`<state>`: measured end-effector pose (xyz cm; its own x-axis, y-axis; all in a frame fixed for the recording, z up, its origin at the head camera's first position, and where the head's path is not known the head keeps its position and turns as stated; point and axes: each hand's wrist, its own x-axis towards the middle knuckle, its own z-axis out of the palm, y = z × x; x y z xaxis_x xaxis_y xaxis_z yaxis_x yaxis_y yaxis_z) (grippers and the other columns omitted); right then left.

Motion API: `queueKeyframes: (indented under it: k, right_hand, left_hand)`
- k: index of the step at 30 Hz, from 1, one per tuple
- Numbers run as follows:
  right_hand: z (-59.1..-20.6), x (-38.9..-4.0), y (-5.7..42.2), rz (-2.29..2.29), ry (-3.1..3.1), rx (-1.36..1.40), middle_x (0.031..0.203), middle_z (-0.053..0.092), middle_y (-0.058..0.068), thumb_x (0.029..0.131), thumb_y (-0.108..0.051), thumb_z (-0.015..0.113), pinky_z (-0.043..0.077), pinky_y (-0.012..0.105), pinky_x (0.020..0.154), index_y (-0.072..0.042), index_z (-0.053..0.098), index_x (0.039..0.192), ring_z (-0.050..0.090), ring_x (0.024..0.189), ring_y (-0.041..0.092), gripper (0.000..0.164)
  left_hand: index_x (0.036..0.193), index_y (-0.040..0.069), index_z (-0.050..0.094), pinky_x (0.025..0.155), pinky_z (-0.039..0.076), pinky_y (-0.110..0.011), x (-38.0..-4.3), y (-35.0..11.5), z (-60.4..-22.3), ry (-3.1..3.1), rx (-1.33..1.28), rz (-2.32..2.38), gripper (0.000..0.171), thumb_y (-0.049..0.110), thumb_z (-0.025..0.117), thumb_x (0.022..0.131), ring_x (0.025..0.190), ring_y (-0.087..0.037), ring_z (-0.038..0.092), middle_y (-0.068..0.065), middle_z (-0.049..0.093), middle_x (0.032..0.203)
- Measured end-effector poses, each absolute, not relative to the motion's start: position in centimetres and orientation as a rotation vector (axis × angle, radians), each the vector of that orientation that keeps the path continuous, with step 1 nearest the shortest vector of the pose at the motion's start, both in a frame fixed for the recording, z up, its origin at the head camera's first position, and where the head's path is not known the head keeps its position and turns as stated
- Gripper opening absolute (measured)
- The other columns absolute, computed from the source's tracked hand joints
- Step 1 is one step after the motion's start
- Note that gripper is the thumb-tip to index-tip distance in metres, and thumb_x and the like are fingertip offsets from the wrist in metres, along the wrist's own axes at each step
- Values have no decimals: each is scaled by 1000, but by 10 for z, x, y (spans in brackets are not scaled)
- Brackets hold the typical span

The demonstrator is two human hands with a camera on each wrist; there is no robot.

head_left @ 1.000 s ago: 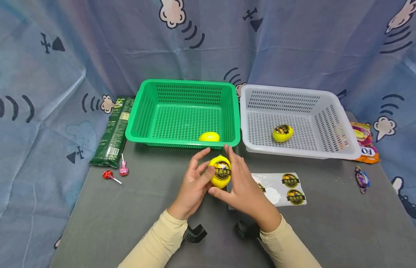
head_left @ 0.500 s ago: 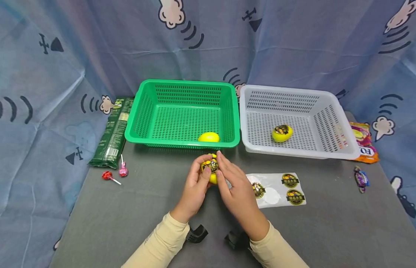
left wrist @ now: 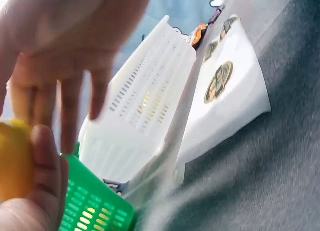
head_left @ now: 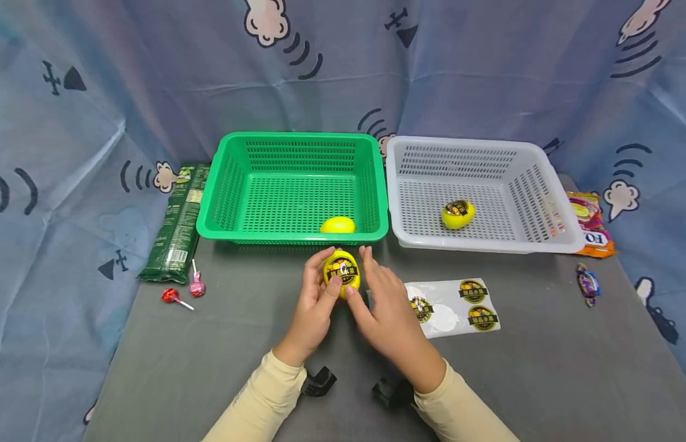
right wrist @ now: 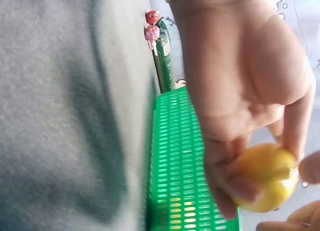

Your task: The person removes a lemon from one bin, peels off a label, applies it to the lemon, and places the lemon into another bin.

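Observation:
In the head view my left hand holds a yellow lemon between thumb and fingers. A round black-and-gold sticker covers the lemon's upper side. Beside it is my right hand, its fingers fairly straight, with the thumb tip at the lemon's edge; whether it touches is unclear. The left wrist view shows the right hand with spread fingers, off the lemon. Left fingers curve around the lemon in the right wrist view. A white sticker sheet lies right of my hands.
Behind the hands stand a green basket with a plain lemon and a white basket with a stickered lemon. Lollipops and a green packet lie left; an orange bag and wrapped candy lie right.
The lemon and left hand have shifted slightly left. The right fingers came over the lemon, then drew back from it, uncovering the sticker. The head view has also shifted a little.

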<state>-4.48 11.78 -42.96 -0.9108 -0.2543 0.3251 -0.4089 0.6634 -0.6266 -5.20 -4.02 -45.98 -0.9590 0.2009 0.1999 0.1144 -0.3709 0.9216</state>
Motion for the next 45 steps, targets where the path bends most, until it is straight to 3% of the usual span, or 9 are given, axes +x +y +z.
queueKeyframes:
  k: [5,9,13,18,23,30,35,40,45]
  right_hand:
    - [-428,-44,119,1099,-2599,558,159,51,11,104,-15,64,39,64,109,-11,55,156,53,136,38,53]
    - [-431,-45,120,1120,-2645,542,160,50,6,107,-20,60,37,61,111,-17,49,161,51,138,36,55]
    - [-431,-46,127,1146,-2699,505,162,48,5,105,-25,61,33,61,114,-18,43,164,47,140,37,62]
    - [-424,-57,157,1094,-2677,484,163,46,12,101,-26,67,30,64,115,-9,47,161,44,143,42,65]
    - [-420,-79,216,874,-2552,171,149,57,25,98,-16,72,27,66,116,-1,66,142,46,137,51,47]
    - [-428,-90,258,749,-2691,-78,147,58,24,101,-20,75,6,75,120,-7,73,136,39,142,50,37]
    - [-429,-93,258,729,-2694,-61,145,60,25,99,-19,78,5,74,120,-7,73,136,39,142,49,38]
    - [-429,-95,259,737,-2710,-47,145,61,24,100,-22,78,5,76,119,-7,73,136,39,143,49,40]
    - [-430,-93,261,745,-2677,-27,144,62,24,98,-20,79,9,76,119,-6,74,134,40,142,48,38]
  left_hand:
    - [154,0,30,100,52,-26,-53,-37,-460,1695,487,2544,46,10,49,113,123,-16,58,-16,45,147]
    - [141,14,51,96,54,-25,-51,-34,-461,1672,478,2605,29,15,55,112,123,-16,59,-12,46,151]
    - [130,27,62,96,54,-26,-50,-32,-462,1696,457,2643,22,17,60,110,130,-20,58,-23,42,160]
    - [132,9,61,96,56,-29,-51,-31,-462,1723,400,2663,23,12,61,109,128,-22,61,-29,43,157]
    - [134,-9,51,85,60,-30,-61,-29,-456,1720,341,2653,30,4,59,108,111,-22,64,-18,52,144]
    - [138,-8,55,87,58,-29,-99,1,-417,1752,456,2506,34,0,59,106,113,-23,64,-18,51,150]
    - [140,3,64,85,59,-28,-155,50,-389,2035,515,2179,33,11,64,107,105,-19,67,-10,57,145]
    - [142,12,66,88,50,-19,-203,92,-394,2358,525,1736,35,20,65,108,114,-13,63,-5,63,145]
    - [162,20,47,116,40,-34,-216,110,-397,2368,615,1413,57,33,62,109,149,-20,42,-4,45,164]
